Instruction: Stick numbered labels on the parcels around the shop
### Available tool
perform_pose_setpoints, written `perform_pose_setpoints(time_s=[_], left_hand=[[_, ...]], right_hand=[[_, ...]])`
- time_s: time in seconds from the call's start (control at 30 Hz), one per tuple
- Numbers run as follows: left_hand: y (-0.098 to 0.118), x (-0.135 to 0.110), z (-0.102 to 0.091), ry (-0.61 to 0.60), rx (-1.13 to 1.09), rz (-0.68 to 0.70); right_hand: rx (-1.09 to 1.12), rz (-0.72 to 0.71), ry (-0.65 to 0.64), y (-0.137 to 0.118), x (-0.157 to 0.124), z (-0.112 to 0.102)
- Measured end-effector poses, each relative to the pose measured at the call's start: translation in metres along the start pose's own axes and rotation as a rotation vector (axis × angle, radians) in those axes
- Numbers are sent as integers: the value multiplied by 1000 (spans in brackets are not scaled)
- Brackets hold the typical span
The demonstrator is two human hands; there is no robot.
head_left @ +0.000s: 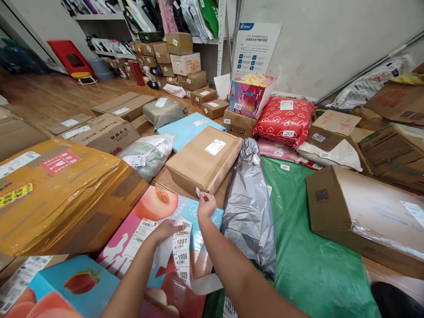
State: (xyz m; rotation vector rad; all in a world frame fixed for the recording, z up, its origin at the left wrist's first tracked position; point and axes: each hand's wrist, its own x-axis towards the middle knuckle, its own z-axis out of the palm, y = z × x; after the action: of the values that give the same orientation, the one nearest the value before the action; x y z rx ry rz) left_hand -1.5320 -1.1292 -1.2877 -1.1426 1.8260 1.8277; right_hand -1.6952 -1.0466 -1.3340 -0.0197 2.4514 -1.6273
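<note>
My left hand (166,231) is closed on a strip of white number labels (182,256) that hangs down in front of a peach-printed box (132,269); 1007, 1008 and 1009 can be read on it. Between the fingertips of my right hand (206,205) is a small white label (198,191). That hand is at the near lower edge of a brown cardboard box (202,157), which bears a white shipping label on top. Whether the small label touches the box, I cannot tell. A grey plastic parcel (250,212) lies right of my right hand.
A large orange-taped box (66,194) stands at the left. Rightward are a green parcel (304,238), a brown box (367,212) and a red heart-patterned parcel (285,119). Behind lie a light-blue parcel (188,129), stacked cartons (179,43) and a red folding chair (68,59).
</note>
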Motion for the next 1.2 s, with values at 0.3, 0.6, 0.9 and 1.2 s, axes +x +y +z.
perform_pose_setpoints(time_s=[0.3, 0.6, 0.9, 1.2], left_hand=[[1, 3, 36, -36, -185, -3], [-17, -20, 33, -16, -313, 39], [-9, -21, 34, 70, -186, 47], [13, -70, 87, 435, 223, 289]], right_hand=[[-105, 105, 61, -9, -9, 17], [-281, 247, 56, -29, -26, 19], [-264, -11, -204, -46, -36, -17], [-80, -239, -779, -76, -42, -135]])
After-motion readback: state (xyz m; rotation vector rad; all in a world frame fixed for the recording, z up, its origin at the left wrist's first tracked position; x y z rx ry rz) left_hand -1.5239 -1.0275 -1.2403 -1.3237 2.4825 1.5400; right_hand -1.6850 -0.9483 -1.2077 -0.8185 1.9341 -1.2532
